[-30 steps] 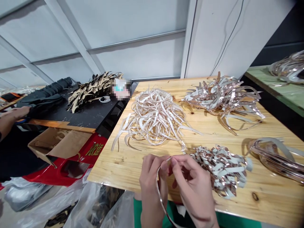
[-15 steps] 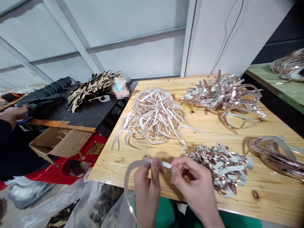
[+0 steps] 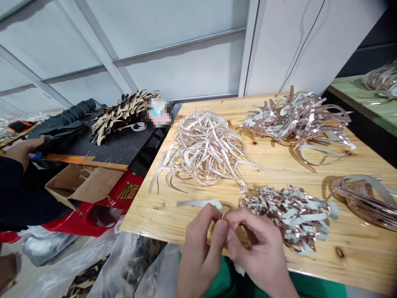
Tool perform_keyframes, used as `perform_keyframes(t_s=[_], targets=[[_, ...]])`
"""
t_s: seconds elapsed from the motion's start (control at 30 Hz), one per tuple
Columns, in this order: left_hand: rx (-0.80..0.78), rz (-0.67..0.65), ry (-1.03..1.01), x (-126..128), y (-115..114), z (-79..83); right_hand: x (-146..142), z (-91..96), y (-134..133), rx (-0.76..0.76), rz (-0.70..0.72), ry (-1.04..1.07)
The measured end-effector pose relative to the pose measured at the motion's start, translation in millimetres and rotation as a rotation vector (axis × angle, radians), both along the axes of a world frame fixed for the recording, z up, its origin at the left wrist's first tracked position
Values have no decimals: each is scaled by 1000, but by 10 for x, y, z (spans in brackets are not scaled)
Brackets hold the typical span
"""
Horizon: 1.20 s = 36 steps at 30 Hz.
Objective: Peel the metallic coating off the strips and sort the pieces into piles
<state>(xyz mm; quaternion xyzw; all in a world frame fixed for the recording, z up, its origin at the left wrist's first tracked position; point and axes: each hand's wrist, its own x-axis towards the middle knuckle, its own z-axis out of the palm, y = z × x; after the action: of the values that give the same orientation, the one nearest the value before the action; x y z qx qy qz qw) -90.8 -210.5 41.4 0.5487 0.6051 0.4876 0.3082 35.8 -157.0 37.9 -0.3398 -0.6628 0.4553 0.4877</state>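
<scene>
My left hand (image 3: pixel 200 244) and my right hand (image 3: pixel 259 246) meet at the near edge of the wooden table (image 3: pixel 279 165), fingertips pinched together on a thin pale strip (image 3: pixel 198 203). The strip's free end lies flat on the wood to the left of my fingers. Just right of my hands lies a pile of short shiny rose-gold and grey pieces (image 3: pixel 291 215). Beyond my hands sits a heap of long pale strips (image 3: pixel 203 151).
A second heap of shiny strips (image 3: pixel 299 120) lies at the far right, and a bundle of them (image 3: pixel 364 196) at the right edge. To the left stands a black bench (image 3: pixel 124 145) with tan and black pieces (image 3: pixel 122 114), another person's hand (image 3: pixel 21 149), a cardboard box (image 3: pixel 82 186) and plastic bags (image 3: pixel 124 269).
The strip hung in a loop below my hands; now its end lies flat on the table and my fingertips have come together on it. The view shifted slightly.
</scene>
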Motion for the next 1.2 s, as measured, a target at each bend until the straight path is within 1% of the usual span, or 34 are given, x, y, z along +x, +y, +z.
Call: perform_keyframes(t_s=[0.1, 0.23, 0.33, 0.4, 0.47, 0.57, 0.63, 0.7, 0.83, 0.93, 1.0, 1.1, 1.2], targets=[[22, -41, -17, -4, 8, -58, 7, -31, -9, -3, -10, 11], [124, -75, -39, -7, 35, -175, 19, -84, -38, -89, 30, 78], [166, -9, -86, 33, 63, -220, 23, -74, -55, -193, 65, 153], [172, 34, -124, 72, 83, -220, 26, -65, -55, -287, 62, 213], [178, 39, -191, 109, 103, -210, 31, -78, -40, -362, 58, 274], [185, 10, -346, 148, 134, -212, 35, -142, 5, -400, 144, 384], [181, -14, -443, 167, 159, -238, 22, -182, 36, -445, 189, 459], [187, -33, -517, 187, 186, -280, -3, -198, 60, -500, 191, 531], [220, -44, -597, 230, 236, -353, -43, -170, 91, -545, 187, 699], [233, -33, -626, 241, 267, -360, -44, -134, 106, -604, 216, 757], [247, -30, -675, 230, 290, -349, -54, -104, 118, -667, 208, 794], [248, -19, -771, 198, 330, -335, -102, -51, 141, -768, 134, 840], [244, 26, -805, 173, 361, -332, -156, -35, 153, -805, 69, 846]])
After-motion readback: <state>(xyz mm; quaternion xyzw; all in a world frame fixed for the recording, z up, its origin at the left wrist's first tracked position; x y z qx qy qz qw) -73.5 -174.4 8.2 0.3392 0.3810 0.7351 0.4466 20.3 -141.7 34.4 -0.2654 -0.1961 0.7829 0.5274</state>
